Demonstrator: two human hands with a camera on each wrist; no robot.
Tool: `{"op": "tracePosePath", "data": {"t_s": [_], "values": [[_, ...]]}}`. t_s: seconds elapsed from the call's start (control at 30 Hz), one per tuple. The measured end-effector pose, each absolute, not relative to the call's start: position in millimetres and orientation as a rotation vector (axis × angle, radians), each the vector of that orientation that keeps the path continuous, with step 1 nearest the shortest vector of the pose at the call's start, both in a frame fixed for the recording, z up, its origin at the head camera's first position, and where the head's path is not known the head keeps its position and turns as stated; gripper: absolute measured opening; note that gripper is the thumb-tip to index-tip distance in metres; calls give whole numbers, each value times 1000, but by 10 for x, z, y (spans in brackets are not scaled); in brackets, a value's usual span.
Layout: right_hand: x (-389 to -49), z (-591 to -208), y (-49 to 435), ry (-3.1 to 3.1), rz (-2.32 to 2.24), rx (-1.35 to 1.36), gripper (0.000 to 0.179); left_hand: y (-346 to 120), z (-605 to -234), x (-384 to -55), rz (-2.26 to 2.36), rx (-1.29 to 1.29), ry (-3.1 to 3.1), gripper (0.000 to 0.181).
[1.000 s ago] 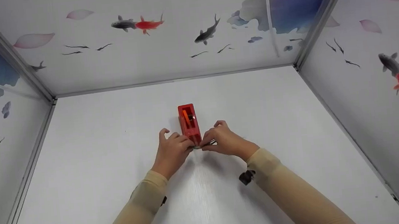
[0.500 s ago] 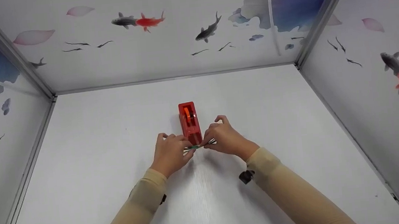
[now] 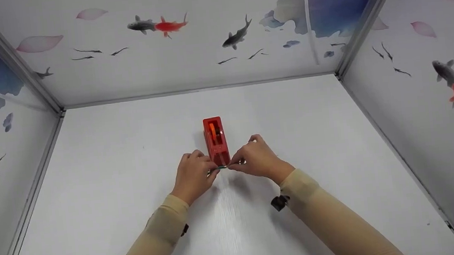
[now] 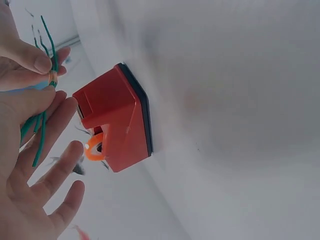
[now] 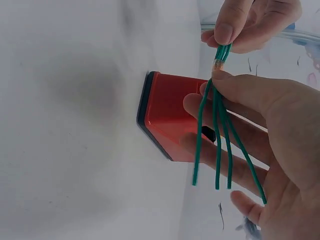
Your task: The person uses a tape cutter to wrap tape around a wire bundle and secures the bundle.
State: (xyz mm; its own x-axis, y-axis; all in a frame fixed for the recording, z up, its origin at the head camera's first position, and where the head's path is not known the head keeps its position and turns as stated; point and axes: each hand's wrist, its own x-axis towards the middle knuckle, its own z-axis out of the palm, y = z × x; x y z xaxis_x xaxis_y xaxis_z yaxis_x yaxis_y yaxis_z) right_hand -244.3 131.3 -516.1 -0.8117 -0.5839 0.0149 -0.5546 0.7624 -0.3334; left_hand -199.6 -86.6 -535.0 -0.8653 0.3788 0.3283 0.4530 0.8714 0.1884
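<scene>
The left hand point(image 3: 193, 174) and right hand point(image 3: 257, 161) pinch a bundle of green wires point(image 5: 216, 125) above the desk point(image 3: 90, 178). It sits just at six o'clock from a red tape dispenser point(image 3: 217, 150).

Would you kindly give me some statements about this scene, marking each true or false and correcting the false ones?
1. The left hand and right hand both pinch a bundle of thin green wires. True.
2. The red, box-shaped tape dispenser stands on the white tabletop. True.
3. The ring inside it is blue. False: the ring is orange.
4. In the right wrist view, the lower wire ends touch. False: they fan apart.
</scene>
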Motion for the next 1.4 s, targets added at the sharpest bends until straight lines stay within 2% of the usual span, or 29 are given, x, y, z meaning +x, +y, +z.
{"op": "tracePosePath", "data": {"t_s": [0.3, 0.53, 0.83, 1.1, 1.4], "values": [[-2459, -5188, 1343, 2632, -815, -698, 19, -861, -5362, -1990, -455, -587, -2703, 16], [-2476, -5212, 1385, 2632, -887, -780, 17, -873, -5377, -1992, -611, -530, -2799, 22], [-2478, -5195, 1409, 2694, -896, -887, 17, -940, -5387, -2028, -1024, -441, -2907, 19], [-2481, -5176, 1421, 2713, -908, -907, 15, -964, -5382, -2055, -1184, -394, -2984, 18], [-2462, -5208, 1411, 2676, -965, -855, 13, -967, -5433, -2077, -1264, -396, -2970, 10]]}}
